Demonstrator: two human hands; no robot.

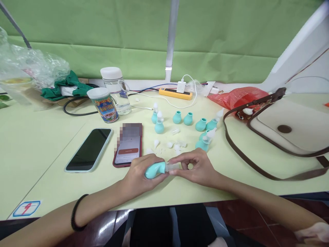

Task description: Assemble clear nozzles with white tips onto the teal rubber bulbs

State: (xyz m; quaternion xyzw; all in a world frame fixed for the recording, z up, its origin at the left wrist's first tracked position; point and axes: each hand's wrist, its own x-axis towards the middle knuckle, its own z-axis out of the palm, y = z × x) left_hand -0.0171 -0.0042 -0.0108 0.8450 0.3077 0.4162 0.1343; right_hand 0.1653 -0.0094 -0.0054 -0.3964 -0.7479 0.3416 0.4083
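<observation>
My left hand (144, 173) is wrapped around a teal squeeze bulb (153, 171), which lies on its side with its neck toward the right. At that neck, my right hand (194, 168) pinches a clear plastic tube piece (172, 167) between thumb and fingers; it meets the bulb's opening. Beyond my hands stand several more teal bulbs. Some are bare and open at the top, like one bulb (188, 119); others carry clear tips, like the assembled bulb (159, 127). Small clear and white plastic parts (170, 144) lie scattered just past my fingers.
Two phones lie at left, a dark-screened phone (89, 150) and a lit phone (128, 145). Behind them stand a patterned cup (105, 107) and a water bottle (122, 97). A yellow power strip (175, 93) sits at the back; a cream handbag (290, 123) occupies the right.
</observation>
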